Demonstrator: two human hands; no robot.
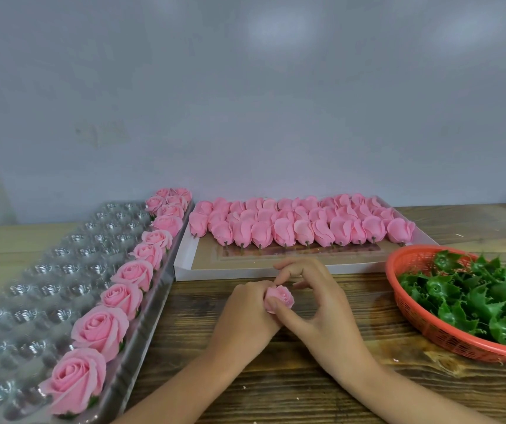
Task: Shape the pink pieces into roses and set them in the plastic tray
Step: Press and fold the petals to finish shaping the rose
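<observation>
My left hand (247, 310) grips a small pink rose (281, 298) just above the wooden table, fingers curled round its base. My right hand (312, 296) pinches the flower's petals from the right, thumb under it and fingertips on its top edge. To the left lies the clear plastic tray (40, 289), with a row of several finished pink roses (100, 328) along its right side. Behind my hands a flat white box (202, 264) holds rows of unshaped pink pieces (303, 224) with short stems.
A red plastic basket (429, 328) full of green leaf calyxes (478, 298) stands at the right, close to my right forearm. A grey wall rises right behind the table. The tray's remaining cups are bare.
</observation>
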